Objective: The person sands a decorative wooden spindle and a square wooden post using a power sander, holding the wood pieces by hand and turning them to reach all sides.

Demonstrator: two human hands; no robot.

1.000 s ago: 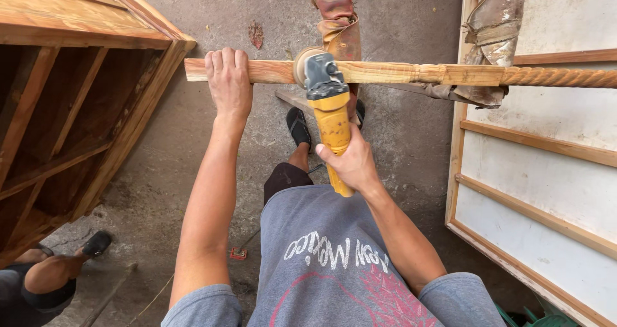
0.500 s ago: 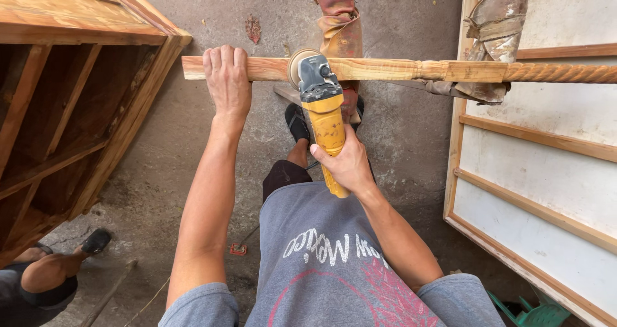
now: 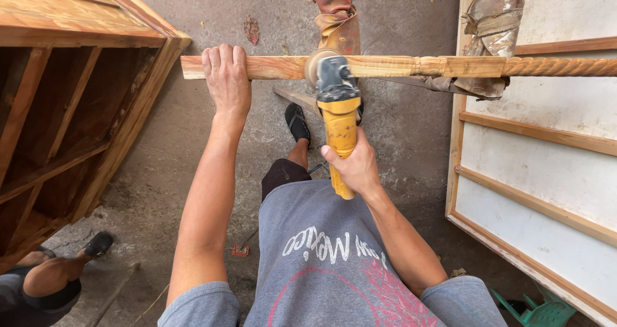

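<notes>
The left hand [image 3: 226, 82] was wrapped over the plain end of a long wooden post [image 3: 411, 66], fingers curled over the top. The right hand [image 3: 355, 166] was clamped round the yellow handle of an angle grinder [image 3: 337, 108], its disc pressed to the post just right of the other hand. The post lay level across the view, smooth on the left, turned and rope-twisted toward the right, resting on something wrapped in stained cloth [image 3: 491, 18]. Below were a grey printed t-shirt [image 3: 334, 263] and a black shoe [image 3: 297, 122] on the concrete floor [image 3: 398, 18]. A wooden cabinet frame [image 3: 71, 102] stood left, a white framed panel [image 3: 546, 172] right, another person's leg [image 3: 54, 272] bottom left. Compared to a second before, grips and grinder spot looked basically the same.
</notes>
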